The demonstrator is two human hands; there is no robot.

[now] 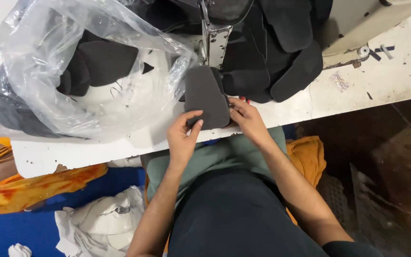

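A dark grey padded fabric piece (205, 95) lies on the white table (386, 81), its far end under the sewing machine's metal head (215, 40). My left hand (184, 133) pinches its near left corner with thumb and fingers. My right hand (246, 116) grips its near right edge. Behind it, a pile of black padded pieces (281, 52) rests against the machine.
A large clear plastic bag (72, 71) with black pieces inside fills the table's left side. Orange cloth (34, 188) hangs below the table edge on the left, and white scraps (101, 223) lie on the blue floor. Small trimmings dot the table at right.
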